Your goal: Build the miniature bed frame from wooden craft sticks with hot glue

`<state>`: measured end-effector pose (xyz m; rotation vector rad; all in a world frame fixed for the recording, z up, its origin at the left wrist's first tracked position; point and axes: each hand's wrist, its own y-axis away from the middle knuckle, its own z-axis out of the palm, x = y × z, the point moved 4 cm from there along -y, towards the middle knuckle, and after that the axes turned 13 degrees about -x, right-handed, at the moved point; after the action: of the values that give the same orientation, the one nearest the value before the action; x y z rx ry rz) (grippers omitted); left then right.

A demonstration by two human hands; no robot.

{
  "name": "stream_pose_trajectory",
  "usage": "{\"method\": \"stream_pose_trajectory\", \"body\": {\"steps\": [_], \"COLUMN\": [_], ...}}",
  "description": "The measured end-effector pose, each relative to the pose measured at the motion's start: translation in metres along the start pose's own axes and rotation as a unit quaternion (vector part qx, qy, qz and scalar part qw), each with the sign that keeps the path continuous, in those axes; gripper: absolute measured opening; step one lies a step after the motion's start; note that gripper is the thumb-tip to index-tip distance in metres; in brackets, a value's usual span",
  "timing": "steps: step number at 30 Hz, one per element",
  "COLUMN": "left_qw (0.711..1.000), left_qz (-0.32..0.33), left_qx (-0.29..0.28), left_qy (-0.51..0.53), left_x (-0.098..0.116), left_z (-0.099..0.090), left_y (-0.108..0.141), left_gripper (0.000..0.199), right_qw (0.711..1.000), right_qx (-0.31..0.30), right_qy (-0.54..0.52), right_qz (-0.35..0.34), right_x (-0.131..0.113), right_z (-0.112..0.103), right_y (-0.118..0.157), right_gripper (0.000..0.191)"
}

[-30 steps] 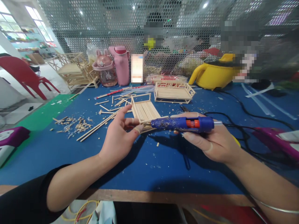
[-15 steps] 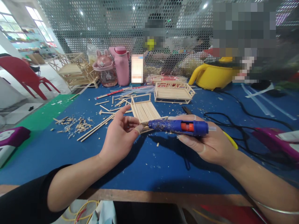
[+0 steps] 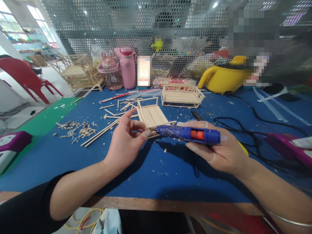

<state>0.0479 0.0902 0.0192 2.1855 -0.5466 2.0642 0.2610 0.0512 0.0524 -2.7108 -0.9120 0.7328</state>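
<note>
My right hand (image 3: 216,146) is wrapped round a blue hot glue gun (image 3: 185,134), held on its side with a clear glue stick out of the back. Its nozzle points left, at the near corner of a small wooden stick frame (image 3: 153,115). At that same corner my left hand (image 3: 130,135) pinches the frame between thumb and fingers. The frame has a slatted floor and raised rails at its left and far sides. The glue gun and my fingers hide part of the near edge.
Loose sticks (image 3: 99,131) and a heap of offcuts (image 3: 80,130) lie left. Behind stand a finished stick model (image 3: 181,97), a pink bottle (image 3: 128,70), a lit phone (image 3: 143,71) and a yellow pot (image 3: 224,78). Black cable (image 3: 234,121) loops at right, near dark-handled pliers (image 3: 195,115).
The glue gun has shifted very slightly to the right, its back end a little lower. My left hand keeps its hold on the frame, almost unmoved.
</note>
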Motion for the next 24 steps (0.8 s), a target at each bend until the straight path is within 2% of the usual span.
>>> {"method": "stream_pose_trajectory", "body": {"steps": [4, 9, 11, 13, 16, 19, 21, 24], "left_qw": [1.0, 1.0, 1.0, 1.0, 0.998, 0.997, 0.997, 0.997], "left_qz": [-0.007, 0.003, -0.002, -0.018, -0.04, -0.043, -0.042, -0.051], "left_qx": [-0.002, -0.006, -0.008, -0.011, -0.021, -0.029, -0.032, -0.037], "left_qy": [-0.015, 0.002, -0.001, -0.017, -0.043, -0.049, -0.049, -0.053], "left_x": [-0.003, -0.004, -0.004, -0.005, -0.007, -0.008, -0.009, -0.009], "left_z": [-0.001, 0.0, 0.0, 0.001, 0.001, 0.001, 0.002, 0.003], "left_y": [0.0, 0.0, -0.001, -0.001, 0.0, 0.0, 0.001, 0.001], "left_gripper": [0.071, 0.071, 0.07, 0.07, 0.072, 0.072, 0.072, 0.07], "right_qw": [1.0, 0.993, 0.99, 0.985, 0.97, 0.945, 0.928, 0.91], "right_qx": [0.015, 0.102, 0.136, 0.156, 0.121, 0.071, 0.032, -0.016], "right_qy": [0.002, -0.051, -0.028, 0.039, 0.147, 0.25, 0.301, 0.351], "right_qz": [-0.023, -0.002, 0.02, 0.068, 0.152, 0.201, 0.22, 0.22], "right_x": [-0.003, 0.002, 0.011, 0.027, 0.061, 0.093, 0.108, 0.117], "right_z": [0.001, -0.007, -0.017, -0.03, -0.051, -0.064, -0.065, -0.056], "right_y": [0.0, 0.005, 0.003, -0.003, -0.017, -0.031, -0.04, -0.056], "right_gripper": [0.033, 0.034, 0.03, 0.027, 0.038, 0.048, 0.049, 0.048]}}
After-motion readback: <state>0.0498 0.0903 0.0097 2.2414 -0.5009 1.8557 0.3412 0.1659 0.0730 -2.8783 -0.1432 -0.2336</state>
